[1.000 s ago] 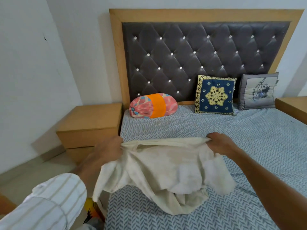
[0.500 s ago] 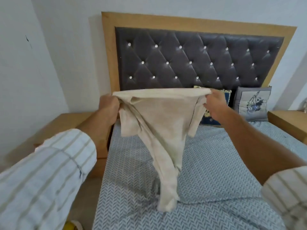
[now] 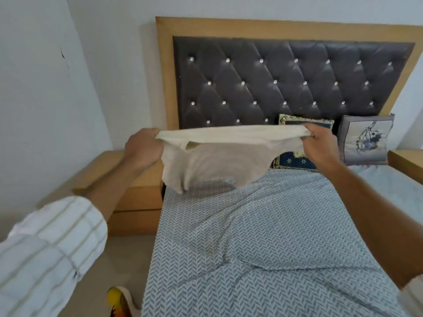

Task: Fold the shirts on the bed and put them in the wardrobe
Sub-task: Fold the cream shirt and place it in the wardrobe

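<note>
A cream shirt hangs stretched between my two hands above the head end of the bed. My left hand grips its left top corner and my right hand grips its right top corner. The cloth billows forward and its lower edge floats just above the blue herringbone sheet. The wardrobe is not in view.
A dark tufted headboard stands behind the shirt. A navy cushion, partly hidden, and a grey cushion lean against it. Wooden bedside tables sit left and right. A yellow object lies on the floor by the bed.
The shirt was lifted off the bed and held up by its top edge. Since half a second ago its hanging tail has swung forward and up, away from me.
</note>
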